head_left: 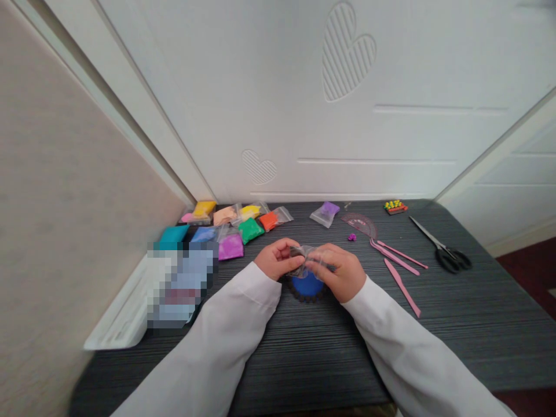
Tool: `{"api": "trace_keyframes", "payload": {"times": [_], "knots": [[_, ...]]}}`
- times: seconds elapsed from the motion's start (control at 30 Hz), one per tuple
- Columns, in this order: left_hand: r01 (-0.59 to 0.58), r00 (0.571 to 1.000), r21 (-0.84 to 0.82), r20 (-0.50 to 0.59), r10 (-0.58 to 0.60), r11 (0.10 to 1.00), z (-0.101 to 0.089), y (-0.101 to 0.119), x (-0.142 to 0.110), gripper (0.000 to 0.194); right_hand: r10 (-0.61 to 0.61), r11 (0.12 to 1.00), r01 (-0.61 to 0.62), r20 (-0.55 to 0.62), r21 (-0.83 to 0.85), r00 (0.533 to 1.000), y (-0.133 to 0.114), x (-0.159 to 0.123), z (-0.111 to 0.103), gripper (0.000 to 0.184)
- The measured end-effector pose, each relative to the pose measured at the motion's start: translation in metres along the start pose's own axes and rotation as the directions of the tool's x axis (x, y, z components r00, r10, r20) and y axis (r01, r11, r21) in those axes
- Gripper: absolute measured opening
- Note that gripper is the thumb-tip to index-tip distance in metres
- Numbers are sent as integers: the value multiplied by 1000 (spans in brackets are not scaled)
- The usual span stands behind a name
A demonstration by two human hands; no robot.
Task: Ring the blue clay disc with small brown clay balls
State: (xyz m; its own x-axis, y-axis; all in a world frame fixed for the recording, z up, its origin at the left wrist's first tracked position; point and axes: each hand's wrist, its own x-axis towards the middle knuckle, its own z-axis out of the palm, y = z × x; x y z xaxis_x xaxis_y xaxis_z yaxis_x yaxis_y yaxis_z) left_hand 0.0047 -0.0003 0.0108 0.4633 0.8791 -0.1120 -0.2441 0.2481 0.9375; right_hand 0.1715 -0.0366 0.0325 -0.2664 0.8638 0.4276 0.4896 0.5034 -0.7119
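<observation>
Between both hands is a small clear plastic bag [309, 252] with something dark at its left end. My left hand [278, 258] pinches that left end, thumb against fingers. On the other side, my right hand [341, 269] grips the bag with thumb and fingertips. Directly below them on the table lies a round blue piece [307, 284] with a dark, bumpy rim; the hands partly cover it. A small purple lump [351, 237] sits to the right, beyond my right hand.
Several bags of coloured clay [251, 230] lie at the back left, near a white tray [125, 307]. A purple bag [325, 213] and a clear protractor [359, 223] are behind. To the right are pink modelling tools [403, 288], black scissors [447, 255] and a small colourful piece [395, 207].
</observation>
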Motion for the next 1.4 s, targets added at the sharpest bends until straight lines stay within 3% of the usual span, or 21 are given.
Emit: {"api": "trace_keyframes", "payload": {"times": [0.1,0.47,0.63,0.9,1.17,1.23,1.3,1.4], "knots": [[59,998,2,25,-59,998,3,5,-4,34,13,1000,-14,34,21,999,-4,0,-1,16],[51,998,-59,-29,-52,997,6,10,-6,37,29,992,-41,104,121,994,-5,1,-3,17],[44,999,-117,3,-44,992,6,7,-4,41,9,990,-21,90,136,996,3,1,-3,20],[13,1000,-8,12,-13,1000,9,6,-4,34,23,992,-42,161,116,987,-2,4,-3,19],[14,1000,-97,7,-13,995,12,8,-4,35,18,954,-67,168,292,986,4,3,-7,19],[11,1000,-123,-18,-13,992,8,12,-5,35,59,919,-121,172,376,983,7,4,-10,18],[7,998,-157,-62,-17,988,-1,16,-5,36,157,829,-220,163,514,974,9,5,-15,18],[1,988,-203,-148,-32,979,-16,19,-2,37,364,564,-346,150,750,919,11,8,-25,20]]}}
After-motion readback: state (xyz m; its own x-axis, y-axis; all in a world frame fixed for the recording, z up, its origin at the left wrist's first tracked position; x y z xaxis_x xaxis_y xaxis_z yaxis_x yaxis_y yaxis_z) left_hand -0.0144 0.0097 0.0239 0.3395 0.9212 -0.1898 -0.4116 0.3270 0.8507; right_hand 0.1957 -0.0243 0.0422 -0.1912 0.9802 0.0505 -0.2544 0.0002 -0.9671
